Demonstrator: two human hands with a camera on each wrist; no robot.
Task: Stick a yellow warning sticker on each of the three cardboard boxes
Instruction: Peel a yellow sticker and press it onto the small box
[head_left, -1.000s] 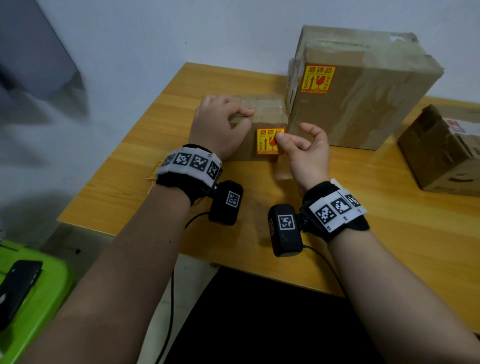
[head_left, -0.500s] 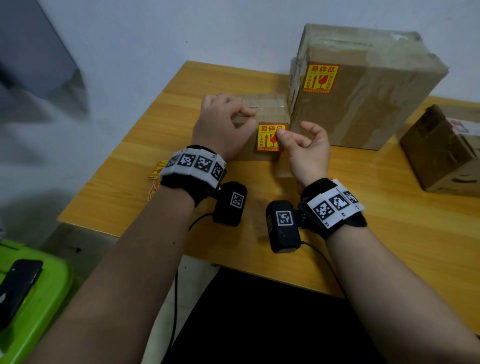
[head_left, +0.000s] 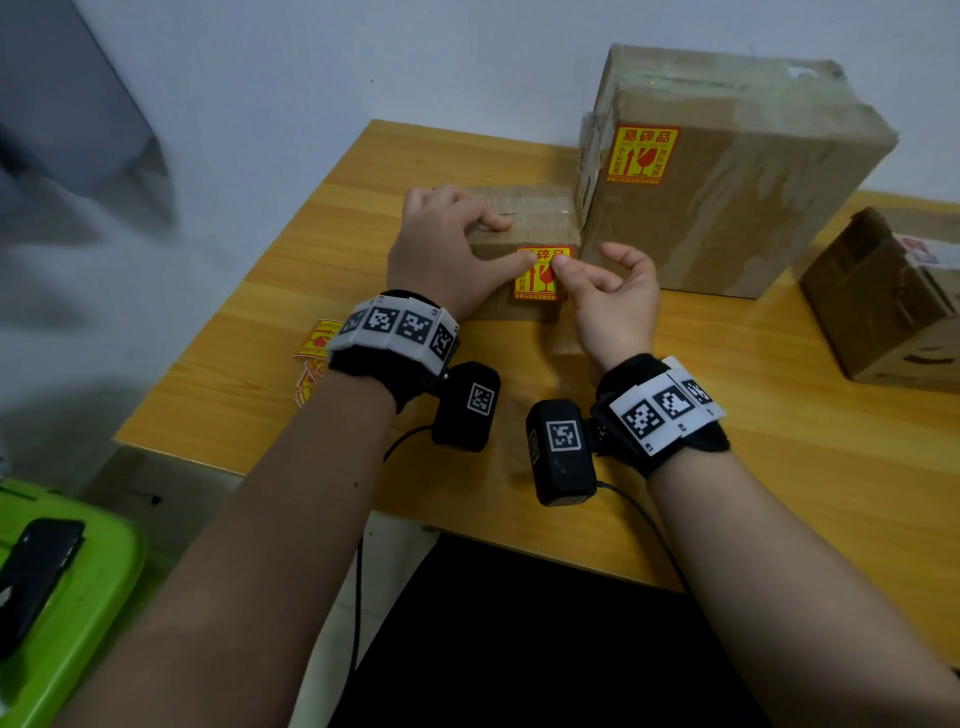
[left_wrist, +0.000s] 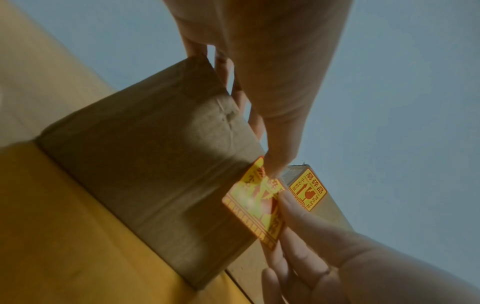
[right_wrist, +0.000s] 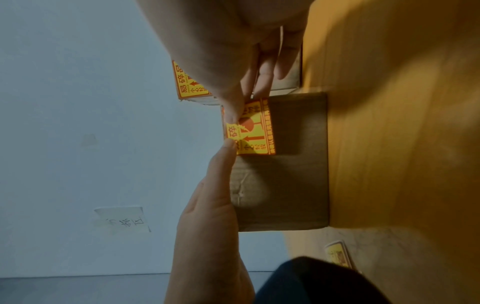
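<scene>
A small cardboard box (head_left: 524, 223) stands on the wooden table (head_left: 779, 493) with a yellow warning sticker (head_left: 543, 286) on its front face. My left hand (head_left: 483, 244) grips this box, fingers curled over its top, and its thumb presses the sticker's upper left corner (left_wrist: 255, 167). The thumb of my right hand (head_left: 592, 265) presses the sticker's upper right part (right_wrist: 255, 127), with the other fingers loosely curled. Behind stands a large box (head_left: 753, 208) that carries its own sticker (head_left: 636, 156). A third box (head_left: 893, 306) lies at the right, no sticker visible on it.
Several loose yellow stickers (head_left: 314, 353) lie near the table's left edge, by my left wrist. A green bin (head_left: 88, 613) with a black phone (head_left: 36, 571) sits below at the left. A white wall closes the back, with a paper note (right_wrist: 122, 220) on it.
My left thumb has slid right along the box front onto the sticker's corner. My right thumb has shifted slightly left on the sticker. The boxes have not moved.
</scene>
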